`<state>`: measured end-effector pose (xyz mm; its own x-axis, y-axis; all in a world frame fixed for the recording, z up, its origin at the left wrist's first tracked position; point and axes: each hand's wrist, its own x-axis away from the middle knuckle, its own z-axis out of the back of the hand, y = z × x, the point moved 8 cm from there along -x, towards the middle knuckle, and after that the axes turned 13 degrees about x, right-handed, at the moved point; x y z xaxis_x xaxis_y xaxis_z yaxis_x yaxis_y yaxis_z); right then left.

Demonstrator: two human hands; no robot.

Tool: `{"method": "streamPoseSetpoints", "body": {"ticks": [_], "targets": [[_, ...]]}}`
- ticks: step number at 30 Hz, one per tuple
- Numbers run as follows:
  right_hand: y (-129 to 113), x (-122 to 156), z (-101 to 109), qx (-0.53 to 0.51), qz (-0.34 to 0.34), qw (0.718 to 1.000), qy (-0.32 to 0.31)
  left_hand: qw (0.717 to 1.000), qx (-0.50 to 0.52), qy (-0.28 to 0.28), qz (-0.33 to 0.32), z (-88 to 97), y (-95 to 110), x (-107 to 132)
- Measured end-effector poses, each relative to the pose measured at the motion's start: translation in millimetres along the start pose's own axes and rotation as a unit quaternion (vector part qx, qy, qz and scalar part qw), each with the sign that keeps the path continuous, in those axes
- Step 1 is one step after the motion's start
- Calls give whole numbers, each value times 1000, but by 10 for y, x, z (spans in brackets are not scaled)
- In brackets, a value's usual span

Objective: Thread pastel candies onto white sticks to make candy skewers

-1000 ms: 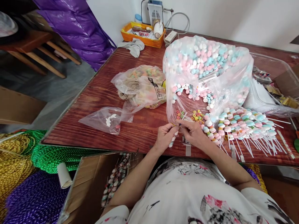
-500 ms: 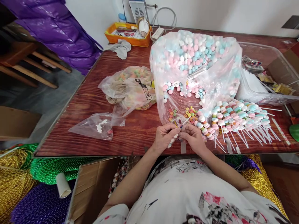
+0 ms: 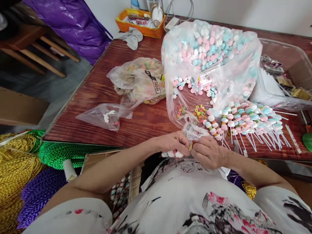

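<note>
At the table's front edge, my left hand [image 3: 177, 143] is closed in a pinch. A string of pastel candy-like discs [image 3: 172, 154] hangs just beneath it. My right hand [image 3: 209, 152] is also closed, its fingertips almost against the left ones. A thin yellow strip [image 3: 191, 145] shows between the two hands; its far end is hidden by the right fingers. Right behind them lies a small printed plastic bag [image 3: 193, 131]. Small coloured rings [image 3: 200, 113] are scattered beyond it. To the right sits a pile of strung pastel discs [image 3: 251, 118] with white sticks.
A large clear bag of pastel discs [image 3: 209, 48] fills the table's middle. Left of it lie a bag of coloured rings [image 3: 143, 81] and a flat plastic bag [image 3: 99, 116]. A clear bin [image 3: 287, 97] stands right, an orange tray [image 3: 122, 23] behind. Shiny bead strands [image 3: 58, 154] hang below.
Both hands have drawn back toward my body and pulled slightly apart, with elbows spread. The white stick tip between them no longer shows. The view has tilted downward.
</note>
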<state>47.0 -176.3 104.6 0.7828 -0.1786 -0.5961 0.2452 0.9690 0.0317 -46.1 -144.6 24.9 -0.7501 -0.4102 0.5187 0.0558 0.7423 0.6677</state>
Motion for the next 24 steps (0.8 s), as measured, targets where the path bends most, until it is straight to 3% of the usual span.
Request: {"method": "streamPoseSetpoints", "body": {"ticks": [5,11,13,16,19,22,24], "targets": [[-124,25,84,8,58,997,46,996,8,-59,59,-112,-70,-35],[-165,26,-42,32,105,994,4,998,-45,-37,25,-18,-42,-159],[-159,4,-33,46,111,993,-7,998,-54,-7,-13,95,13,-210],[-144,-49,40,76,100,992,-11,984,-34,131,-118,473,316,-177],[-118,-93,38,106,72,991,-34,976,-30,190,-99,649,624,-5],[79,-135,-90,126,6,990,-70,957,-103,218,-160,458,1040,313],[369,-176,-132,94,-83,990,-62,902,-261,213,-271,102,1237,517]]}}
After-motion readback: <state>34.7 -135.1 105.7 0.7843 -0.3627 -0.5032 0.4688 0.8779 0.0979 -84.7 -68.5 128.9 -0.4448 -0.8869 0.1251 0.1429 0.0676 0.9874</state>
